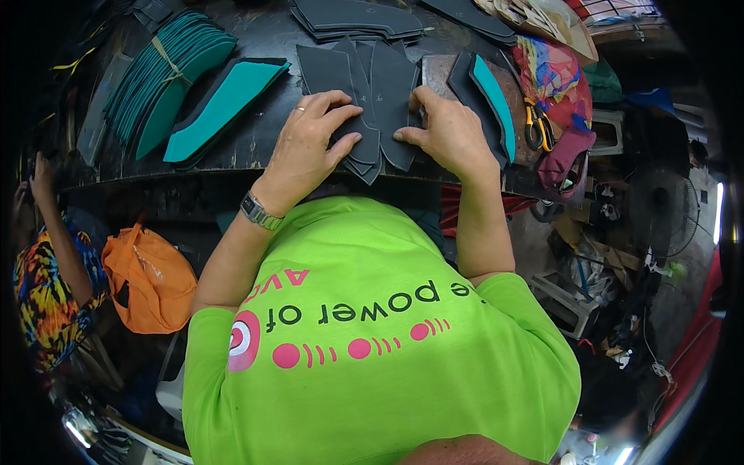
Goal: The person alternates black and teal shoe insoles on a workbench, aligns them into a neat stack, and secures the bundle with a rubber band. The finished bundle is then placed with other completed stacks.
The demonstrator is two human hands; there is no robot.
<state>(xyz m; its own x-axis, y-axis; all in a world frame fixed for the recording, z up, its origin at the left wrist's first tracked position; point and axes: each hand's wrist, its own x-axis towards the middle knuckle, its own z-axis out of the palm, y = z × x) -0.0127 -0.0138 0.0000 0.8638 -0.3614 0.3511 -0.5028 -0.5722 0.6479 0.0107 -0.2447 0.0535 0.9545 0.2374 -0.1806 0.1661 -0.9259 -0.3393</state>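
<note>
Several dark grey cut pieces [358, 81], flat like shoe-upper parts, lie overlapping at the table's near edge, with pale marks on them. My left hand [314, 132] rests on their left side, fingers bent and thumb apart from the forefinger. At the right edge of the same pieces is my right hand [453, 133], thumb and forefinger spread; its other fingers are curled and partly hidden. Neither hand visibly grips a piece. Left of them lies a small stack of teal-faced pieces [225, 108]. A teal-and-black curved piece [494, 101] lies to the right.
A banded bundle of teal pieces [167, 85] stands at the left of the dark table [256, 159]. More dark pieces [356, 19] lie at the back. Yellow-handled scissors [537, 128] and colourful cloth [550, 74] are at right. Another person's arm [58, 225] shows far left, beside an orange bag [147, 271].
</note>
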